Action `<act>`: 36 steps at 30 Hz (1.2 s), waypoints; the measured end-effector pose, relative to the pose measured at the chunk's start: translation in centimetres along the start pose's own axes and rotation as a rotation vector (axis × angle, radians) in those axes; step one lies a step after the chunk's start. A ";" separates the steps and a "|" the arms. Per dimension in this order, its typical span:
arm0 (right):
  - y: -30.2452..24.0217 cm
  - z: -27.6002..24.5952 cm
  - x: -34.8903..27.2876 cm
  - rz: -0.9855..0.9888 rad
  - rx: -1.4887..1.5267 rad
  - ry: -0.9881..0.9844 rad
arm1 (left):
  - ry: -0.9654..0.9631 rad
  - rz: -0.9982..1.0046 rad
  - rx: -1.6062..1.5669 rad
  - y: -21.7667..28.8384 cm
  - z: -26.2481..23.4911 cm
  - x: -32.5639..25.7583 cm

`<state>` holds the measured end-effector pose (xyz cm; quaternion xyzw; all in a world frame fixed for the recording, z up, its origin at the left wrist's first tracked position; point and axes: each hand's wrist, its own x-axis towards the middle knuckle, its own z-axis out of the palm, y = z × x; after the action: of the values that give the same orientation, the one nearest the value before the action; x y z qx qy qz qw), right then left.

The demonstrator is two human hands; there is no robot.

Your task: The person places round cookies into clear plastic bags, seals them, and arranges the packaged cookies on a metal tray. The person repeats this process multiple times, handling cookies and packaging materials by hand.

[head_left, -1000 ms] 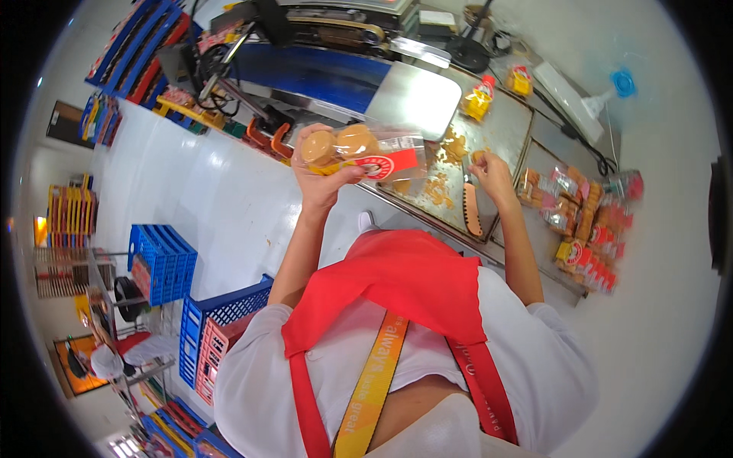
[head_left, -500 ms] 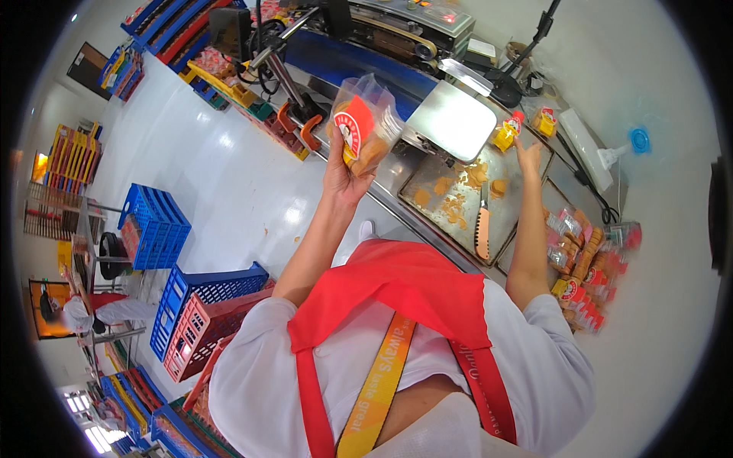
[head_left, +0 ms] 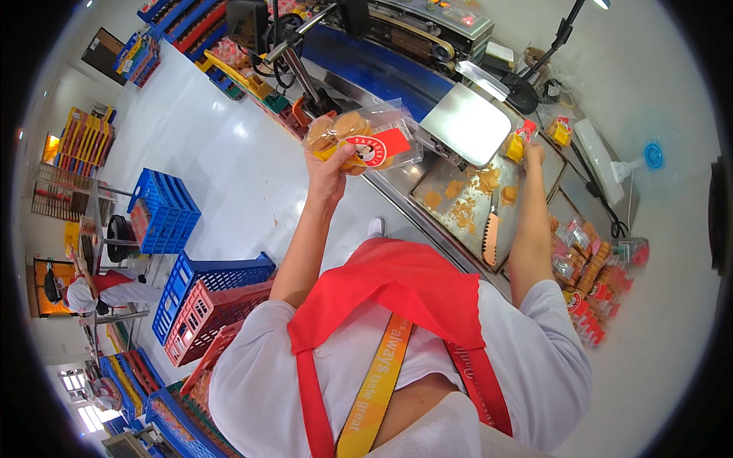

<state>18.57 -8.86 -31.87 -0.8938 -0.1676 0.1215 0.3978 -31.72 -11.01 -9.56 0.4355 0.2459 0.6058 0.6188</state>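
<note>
My left hand [head_left: 327,174] is closed around a clear bag of round flat cookies [head_left: 351,126], thumb on its red and yellow label. The bag lies nearly sideways, its loose plastic end pointing right. Over at the scale, my right hand [head_left: 534,155] has its fingers closed at the edge of a small red-and-yellow label [head_left: 517,146]; the fingertips are partly hidden. Another such label [head_left: 560,131] lies farther right. Between my hands stands the scale with a square metal plate [head_left: 466,126]. A peach-handled knife [head_left: 490,237] and cookie pieces [head_left: 462,214] lie on a metal tray [head_left: 437,183].
Filled cookie bags [head_left: 584,267] are piled right of the tray. Beyond the scale runs a blue conveyor belt [head_left: 374,65], with a metal post [head_left: 301,76] at its left. Blue crates [head_left: 164,214] and a pink crate [head_left: 202,320] stand left. Another person [head_left: 99,290] works far left.
The cookie bag has tipped from upright to nearly sideways in my left hand. My right hand's pointing finger has folded in at the label. The view has shifted slightly.
</note>
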 end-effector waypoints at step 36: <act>6.7 -11.9 -25.7 -0.332 -0.188 -0.324 | -0.085 -0.126 -0.061 -6.2 2.0 1.5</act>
<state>0.57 -31.24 -26.98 -0.8560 -0.3841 0.1803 0.2955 -26.45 -9.30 -13.42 0.4254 0.2274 0.5538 0.6786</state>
